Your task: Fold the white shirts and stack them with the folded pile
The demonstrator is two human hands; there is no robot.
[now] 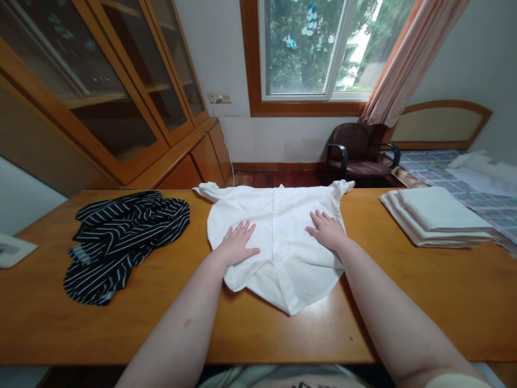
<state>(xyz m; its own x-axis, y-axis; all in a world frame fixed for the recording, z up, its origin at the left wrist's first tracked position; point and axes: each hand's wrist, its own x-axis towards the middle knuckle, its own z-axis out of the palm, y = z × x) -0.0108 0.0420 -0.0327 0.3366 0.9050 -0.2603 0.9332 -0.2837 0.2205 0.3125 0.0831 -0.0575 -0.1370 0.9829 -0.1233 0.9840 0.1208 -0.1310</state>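
A white shirt (262, 215) lies spread on the wooden table in front of me, its button strip running down the middle. Its sleeves bunch at the two far corners, and the near hem is creased and partly turned over. My left hand (239, 245) rests flat on the shirt's left half, fingers spread. On the right half lies my right hand (326, 230), palm down with the fingers apart. Neither hand grips the cloth.
The table (283, 342) carries a crumpled black-and-white striped garment (129, 231) at left and a stack of folded white cloths (440, 215) at right. Beyond its far edge stand a glass-door cabinet (161, 134), an office chair (355, 148) and a bed (428, 161).
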